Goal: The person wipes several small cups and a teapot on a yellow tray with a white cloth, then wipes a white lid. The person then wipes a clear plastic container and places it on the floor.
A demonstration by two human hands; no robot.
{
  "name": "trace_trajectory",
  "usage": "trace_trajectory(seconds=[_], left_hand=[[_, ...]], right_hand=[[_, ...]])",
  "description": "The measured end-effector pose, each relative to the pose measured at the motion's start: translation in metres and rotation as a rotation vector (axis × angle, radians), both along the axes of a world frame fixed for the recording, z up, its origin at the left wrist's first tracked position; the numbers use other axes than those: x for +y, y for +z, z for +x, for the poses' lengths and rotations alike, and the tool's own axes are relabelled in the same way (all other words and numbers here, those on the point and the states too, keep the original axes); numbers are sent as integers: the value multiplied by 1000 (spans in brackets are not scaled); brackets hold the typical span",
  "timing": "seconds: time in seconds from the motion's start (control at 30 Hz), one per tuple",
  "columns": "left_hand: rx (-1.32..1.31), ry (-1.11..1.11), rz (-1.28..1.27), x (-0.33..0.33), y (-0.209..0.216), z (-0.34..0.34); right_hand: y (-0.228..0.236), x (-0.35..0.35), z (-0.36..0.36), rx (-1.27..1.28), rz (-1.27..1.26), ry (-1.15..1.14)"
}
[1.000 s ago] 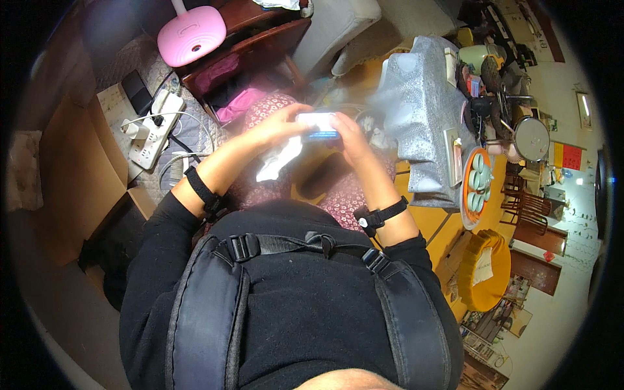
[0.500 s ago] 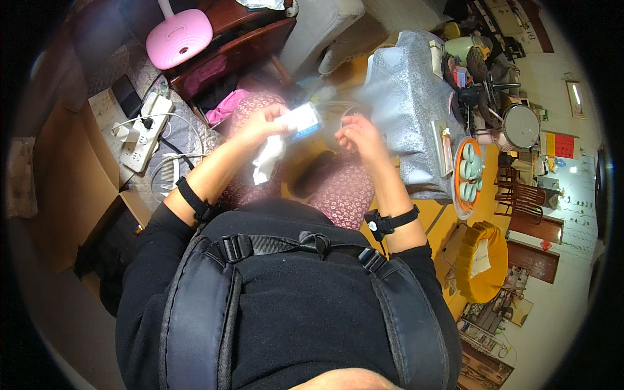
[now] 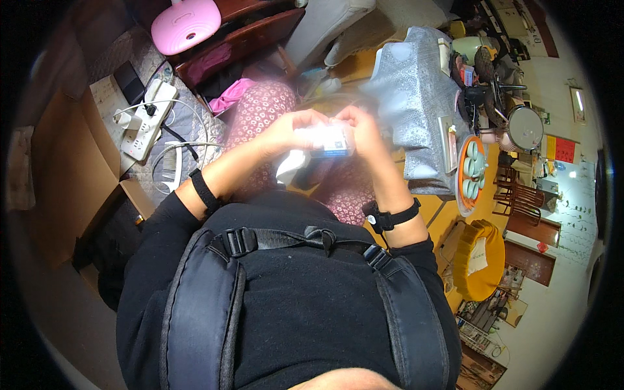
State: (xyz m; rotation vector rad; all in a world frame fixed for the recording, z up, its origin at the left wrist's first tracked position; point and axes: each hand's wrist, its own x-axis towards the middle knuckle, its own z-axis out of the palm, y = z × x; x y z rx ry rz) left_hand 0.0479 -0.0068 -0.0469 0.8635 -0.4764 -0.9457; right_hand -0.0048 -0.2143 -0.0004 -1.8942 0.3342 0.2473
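Note:
Over my lap, a small white-and-blue packet (image 3: 330,143) is held between my two hands, its upper side washed out by glare. My left hand (image 3: 286,132) grips its left end, fingers closed. My right hand (image 3: 361,132) closes on the right end, with thumb and fingertips pinched at the upper edge near the left fingertips. A crumpled white tissue (image 3: 292,167) hangs below my left hand. Flower-patterned trousers (image 3: 260,114) cover my legs beneath.
To the left, a power strip (image 3: 148,120) with cables and a white comb (image 3: 171,168) lie on a quilted cover. At right stands a table with a silvery cloth (image 3: 416,97) and an orange tray (image 3: 463,188) of pale green cups. A yellow-lined bin (image 3: 484,260) stands nearer.
My right hand has come left onto the packet, which was in my left hand alone. My left hand has moved right with the packet, and the tissue shifted along with it.

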Motion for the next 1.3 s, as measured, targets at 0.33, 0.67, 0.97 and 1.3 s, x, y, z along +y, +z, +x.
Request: trace_trajectory(seconds=[0.33, 0.67, 0.97, 1.3], left_hand=[[277, 46, -99, 0, 5, -6], [322, 19, -63, 3, -12, -3], [318, 238, -32, 12, -19, 12], [145, 282, 103, 15, -8, 2]], right_hand=[[4, 15, -6, -112, 175, -52], [-22, 18, -14, -119, 285, -109], [9, 5, -21, 190, 763, -64], [33, 3, -4, 14, 316, 14]])
